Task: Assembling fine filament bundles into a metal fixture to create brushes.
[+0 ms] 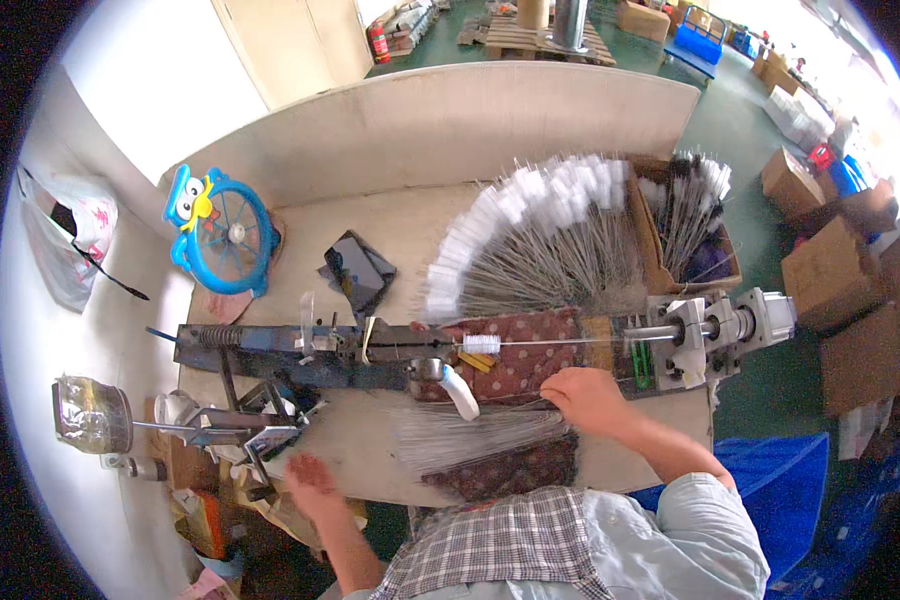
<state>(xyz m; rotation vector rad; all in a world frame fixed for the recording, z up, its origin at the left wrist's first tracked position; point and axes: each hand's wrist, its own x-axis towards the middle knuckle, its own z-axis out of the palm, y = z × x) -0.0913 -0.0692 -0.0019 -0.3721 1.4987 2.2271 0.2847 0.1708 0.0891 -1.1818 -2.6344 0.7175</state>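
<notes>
My right hand (582,398) is closed in a pinch at the right end of a bundle of thin metal wires (460,440); a wire seems to run from its fingertips. The bundle lies on a dark dotted cloth (505,475) at the near table edge. My left hand (313,482), smeared by motion, is beside the lever part (270,435) of the bench machine; its fingers are unclear. A white bristle brush head (481,344) sits on a thin rod stretched between the machine's left clamp (410,345) and right chuck (685,335). A white-handled piece (458,392) juts below it.
Several white brushes with wire stems (540,240) fan out behind the machine. More stand in a cardboard box (642,235) at right. A blue cartoon fan (225,230) and a dark flat object (358,272) are at the back left. A blue bin (770,500) stands at right.
</notes>
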